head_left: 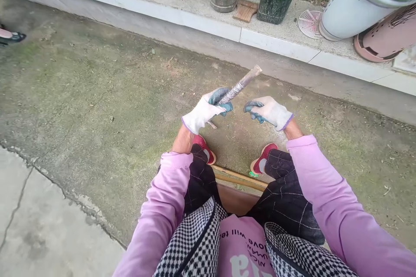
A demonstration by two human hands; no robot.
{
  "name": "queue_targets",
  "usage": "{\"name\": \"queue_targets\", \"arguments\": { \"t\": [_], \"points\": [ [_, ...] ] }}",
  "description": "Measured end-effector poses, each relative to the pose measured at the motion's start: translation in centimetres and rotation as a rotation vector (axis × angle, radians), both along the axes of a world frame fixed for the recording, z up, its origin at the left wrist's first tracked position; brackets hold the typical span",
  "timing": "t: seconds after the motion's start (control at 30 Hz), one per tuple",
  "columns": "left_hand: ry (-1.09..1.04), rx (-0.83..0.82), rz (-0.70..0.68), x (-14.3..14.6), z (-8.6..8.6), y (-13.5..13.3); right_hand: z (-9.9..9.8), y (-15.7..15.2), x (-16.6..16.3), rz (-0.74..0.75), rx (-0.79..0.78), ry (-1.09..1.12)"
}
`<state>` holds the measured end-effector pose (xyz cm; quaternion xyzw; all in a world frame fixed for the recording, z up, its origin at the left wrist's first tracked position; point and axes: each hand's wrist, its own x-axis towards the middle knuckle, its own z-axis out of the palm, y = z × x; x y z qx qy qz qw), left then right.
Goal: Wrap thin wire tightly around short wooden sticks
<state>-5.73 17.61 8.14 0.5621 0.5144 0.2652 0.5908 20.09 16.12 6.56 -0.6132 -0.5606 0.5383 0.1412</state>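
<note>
My left hand (205,110), in a white glove with a blue-grey coated palm, is closed around a short wooden stick (251,75). The stick tilts up and to the right, and its far end is bare. Silvery wire (234,91) is wound in close coils around its middle, just beyond my fingers. Below the left palm a thin end pokes out. My right hand (271,111), gloved the same way, hangs in the air to the right, apart from the stick. Its fingers are curled together; anything between them is too small or hidden to make out.
I sit on a low seat with a wooden frame (238,177), red shoes (264,156) on mossy concrete ground (97,95). Ahead runs a low tiled ledge (195,17) with a white pot (349,6), a pink pot (388,34) and a dark square planter (276,4). Someone's shoe (16,37) shows far left.
</note>
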Motion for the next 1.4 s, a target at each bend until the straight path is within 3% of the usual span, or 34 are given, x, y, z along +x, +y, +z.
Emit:
{"name": "queue_targets", "arguments": {
  "t": [0.07, 0.2, 0.3, 0.33, 0.43, 0.5, 0.53, 0.6, 0.67, 0.73, 0.83, 0.9, 1.0, 1.07, 1.13, 1.2, 1.27, 1.4],
  "points": [
    [-0.14, -0.073, 0.006, 0.3, -0.1, 0.1, -0.4, -0.3, -1.1, 0.077, -0.009, 0.017],
    [-0.257, -0.153, -0.13, 0.4, -0.3, 0.0, -0.9, 0.0, -0.8, 0.231, 0.093, -0.061],
    [-0.233, -0.093, -0.132, 0.3, -0.9, 0.4, -0.8, 0.5, 1.6, 0.153, 0.226, -0.118],
    [-0.209, -0.054, -0.107, 0.2, -1.1, 0.6, -0.5, 0.5, 2.5, 0.038, 0.303, -0.136],
    [-0.049, 0.07, -0.061, 0.0, -2.0, 1.2, 0.9, 0.2, 4.4, -0.194, 0.492, -0.224],
    [0.163, 0.139, -0.113, -0.1, -2.4, 1.4, 1.8, -0.4, 4.4, -0.397, 0.79, -0.347],
    [0.305, 0.191, -0.138, -0.2, -2.6, 1.4, 2.1, -0.7, 4.0, -0.382, 0.888, -0.386],
    [0.597, 0.298, -0.208, -0.2, -2.8, 1.1, 2.2, -1.2, 2.5, -0.161, 0.941, -0.456],
    [0.795, 0.378, -0.313, -0.1, -3.1, 0.7, 1.6, -1.4, 0.6, 0.149, 0.836, -0.547],
    [0.864, 0.429, -0.417, 0.4, -3.3, 0.4, 0.6, -1.2, -1.1, 0.387, 0.616, -0.654],
    [0.864, 0.492, -0.498, 1.2, -3.4, 0.0, -0.6, -0.8, -2.0, 0.502, 0.382, -0.715],
    [0.848, 0.562, -0.414, 1.5, -3.0, -0.3, -0.9, -0.4, -1.4, 0.454, 0.361, -0.654],
    [0.78, 0.659, -0.093, 1.5, -2.1, -0.6, -0.8, 0.2, 0.3, 0.261, 0.365, -0.494],
    [0.7, 0.638, 0.119, 1.2, -1.7, -0.6, -0.5, 0.4, 1.4, 0.083, 0.317, -0.336],
    [0.559, 0.523, 0.236, 1.0, -2.1, -0.1, -0.3, 0.5, 1.9, -0.073, 0.253, -0.133],
    [0.352, 0.347, 0.228, 1.3, -3.0, 0.4, 0.0, 0.4, 1.9, -0.161, 0.218, 0.048],
    [0.157, 0.192, 0.133, 2.1, -4.1, 0.7, 0.4, 0.2, 1.5, -0.184, 0.207, 0.162],
    [-0.027, 0.105, 0.017, 4.1, -5.7, 0.4, 1.3, -0.5, 0.2, -0.183, 0.14, 0.298]
  ]
}}
